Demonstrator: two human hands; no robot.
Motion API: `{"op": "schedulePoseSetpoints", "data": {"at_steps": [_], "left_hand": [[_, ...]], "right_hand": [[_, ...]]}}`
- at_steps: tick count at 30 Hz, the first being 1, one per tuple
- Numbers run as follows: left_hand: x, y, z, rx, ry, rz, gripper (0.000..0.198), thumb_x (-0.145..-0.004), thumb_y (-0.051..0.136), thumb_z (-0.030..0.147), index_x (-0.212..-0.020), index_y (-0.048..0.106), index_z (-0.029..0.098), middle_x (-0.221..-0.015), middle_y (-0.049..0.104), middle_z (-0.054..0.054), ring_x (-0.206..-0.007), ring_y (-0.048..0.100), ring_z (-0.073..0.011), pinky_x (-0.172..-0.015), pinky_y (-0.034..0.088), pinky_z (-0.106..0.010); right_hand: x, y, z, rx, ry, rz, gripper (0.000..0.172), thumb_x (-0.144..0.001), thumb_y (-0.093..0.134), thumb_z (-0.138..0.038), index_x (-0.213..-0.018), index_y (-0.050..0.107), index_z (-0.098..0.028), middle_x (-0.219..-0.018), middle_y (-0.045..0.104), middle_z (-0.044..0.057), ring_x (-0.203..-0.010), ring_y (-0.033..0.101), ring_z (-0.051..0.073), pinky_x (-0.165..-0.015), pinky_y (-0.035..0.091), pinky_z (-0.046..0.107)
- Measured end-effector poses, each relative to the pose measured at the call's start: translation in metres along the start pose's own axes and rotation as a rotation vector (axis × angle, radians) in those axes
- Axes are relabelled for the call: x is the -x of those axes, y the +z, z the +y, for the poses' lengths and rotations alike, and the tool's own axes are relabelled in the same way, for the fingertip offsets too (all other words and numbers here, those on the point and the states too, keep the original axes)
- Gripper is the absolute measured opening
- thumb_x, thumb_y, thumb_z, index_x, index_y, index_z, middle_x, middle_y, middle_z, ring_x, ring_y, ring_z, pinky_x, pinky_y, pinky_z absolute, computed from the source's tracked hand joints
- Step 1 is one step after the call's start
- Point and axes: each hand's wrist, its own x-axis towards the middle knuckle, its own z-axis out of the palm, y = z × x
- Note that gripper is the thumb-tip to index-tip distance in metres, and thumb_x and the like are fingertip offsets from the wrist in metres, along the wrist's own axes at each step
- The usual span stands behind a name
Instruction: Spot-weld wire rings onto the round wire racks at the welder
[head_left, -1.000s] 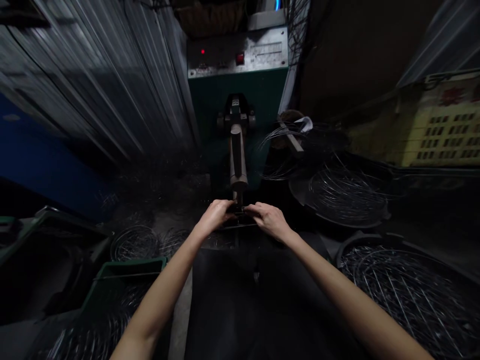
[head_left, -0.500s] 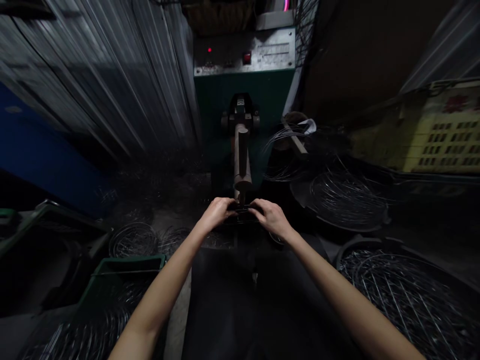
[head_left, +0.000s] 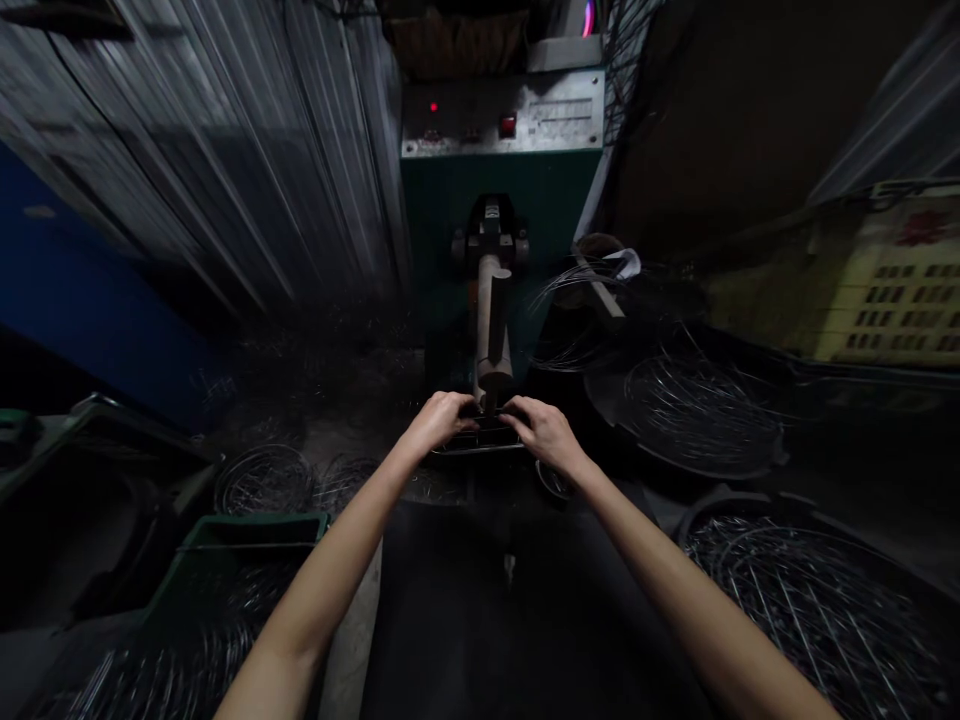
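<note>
Left hand (head_left: 441, 420) and right hand (head_left: 546, 435) are both curled down on a dark metal jig (head_left: 480, 440), which sits at the foot of the arm (head_left: 492, 320) on a green machine (head_left: 501, 175); can't tell if wire is pinched inside. Wire coils (head_left: 701, 415) lie in a round tub to the right, more wire (head_left: 247, 590) in a green crate left.

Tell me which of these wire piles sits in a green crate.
The wire coils at lower left, inside the green crate, beside the person's left forearm. The other big piles lie in dark round trays on the right.
</note>
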Motion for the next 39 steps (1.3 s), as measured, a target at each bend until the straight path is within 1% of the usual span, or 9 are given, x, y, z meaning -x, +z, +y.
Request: {"op": "schedulePoseSetpoints", "data": {"at_steps": [6, 11, 14, 17, 23, 28, 33, 36, 39], "left_hand": [[-0.002, -0.002, 0.002, -0.004, -0.059, -0.041, 0.022, -0.072, 0.065, 0.025, -0.092, 0.069, 0.015, -0.082, 0.070, -0.004, -0.077, 0.062, -0.0165, -0.067, 0.044, -0.022], [-0.005, -0.006, 0.004, -0.069, -0.064, -0.074, 0.025, -0.073, 0.064, 0.025, -0.097, 0.066, 0.016, -0.091, 0.069, -0.005, -0.085, 0.062, -0.0186, -0.071, 0.043, -0.024], [-0.005, -0.009, 0.006, -0.054, -0.070, -0.084, 0.024, -0.074, 0.063, 0.026, -0.096, 0.066, 0.016, -0.092, 0.069, -0.005, -0.086, 0.062, -0.0185, -0.073, 0.044, -0.024], [-0.004, -0.010, 0.006, -0.015, -0.072, -0.090, 0.024, -0.074, 0.062, 0.028, -0.095, 0.066, 0.017, -0.092, 0.069, -0.005, -0.086, 0.062, -0.0186, -0.073, 0.044, -0.025], [-0.001, -0.010, -0.006, 0.072, -0.077, -0.064, 0.028, -0.071, 0.062, 0.035, -0.093, 0.067, 0.018, -0.085, 0.069, -0.002, -0.082, 0.061, -0.0183, -0.070, 0.044, -0.025], [0.011, -0.006, -0.026, 0.199, -0.154, -0.069, 0.037, -0.067, 0.063, 0.043, -0.091, 0.067, 0.016, -0.082, 0.068, -0.002, -0.081, 0.061, -0.0194, -0.071, 0.045, -0.026], [0.024, -0.011, -0.046, 0.255, -0.179, -0.073, 0.039, -0.067, 0.063, 0.045, -0.091, 0.067, 0.015, -0.085, 0.069, -0.002, -0.084, 0.061, -0.0201, -0.074, 0.046, -0.027], [0.029, -0.023, -0.044, 0.138, -0.164, -0.064, 0.044, -0.067, 0.065, 0.045, -0.101, 0.066, 0.017, -0.095, 0.069, -0.004, -0.087, 0.061, -0.0204, -0.076, 0.047, -0.028], [0.030, -0.031, -0.025, -0.039, -0.092, 0.055, 0.053, -0.069, 0.066, 0.045, -0.114, 0.060, 0.018, -0.109, 0.064, -0.007, -0.097, 0.059, -0.0222, -0.085, 0.045, -0.031]], "right_hand": [[0.003, -0.009, 0.000, -0.169, 0.003, 0.011, 0.014, -0.085, 0.053, -0.029, -0.088, 0.064, -0.021, -0.082, 0.066, 0.003, -0.073, 0.059, 0.015, -0.068, 0.044, 0.026], [0.022, -0.045, 0.037, -0.180, 0.149, 0.196, 0.020, -0.084, 0.051, -0.030, -0.094, 0.065, -0.020, -0.088, 0.066, 0.004, -0.066, 0.055, 0.014, -0.065, 0.044, 0.027], [0.035, -0.051, 0.062, -0.132, 0.186, 0.147, 0.018, -0.083, 0.052, -0.028, -0.093, 0.065, -0.020, -0.089, 0.066, 0.005, -0.075, 0.059, 0.016, -0.072, 0.045, 0.029], [0.038, -0.041, 0.073, -0.129, 0.127, 0.055, 0.017, -0.083, 0.051, -0.025, -0.093, 0.065, -0.020, -0.091, 0.066, 0.005, -0.083, 0.060, 0.017, -0.078, 0.045, 0.030], [0.023, -0.035, 0.061, -0.080, -0.006, -0.088, 0.013, -0.084, 0.052, -0.023, -0.089, 0.063, -0.017, -0.083, 0.064, 0.005, -0.076, 0.058, 0.015, -0.072, 0.044, 0.027], [0.018, -0.043, 0.049, -0.095, -0.053, -0.212, 0.019, -0.089, 0.045, -0.027, -0.100, 0.058, -0.019, -0.080, 0.063, 0.002, -0.067, 0.055, 0.013, -0.065, 0.042, 0.024], [0.013, -0.039, 0.043, -0.155, -0.088, -0.318, 0.017, -0.084, 0.052, -0.025, -0.096, 0.062, -0.019, -0.084, 0.066, 0.002, -0.074, 0.059, 0.013, -0.069, 0.042, 0.023], [0.004, -0.039, 0.035, -0.162, -0.105, -0.348, 0.015, -0.083, 0.053, -0.023, -0.090, 0.065, -0.017, -0.078, 0.066, 0.002, -0.070, 0.059, 0.012, -0.067, 0.041, 0.021], [-0.007, -0.042, 0.022, -0.117, -0.122, -0.377, 0.015, -0.082, 0.056, -0.023, -0.089, 0.066, -0.016, -0.075, 0.066, 0.001, -0.066, 0.057, 0.012, -0.064, 0.040, 0.021]]}}
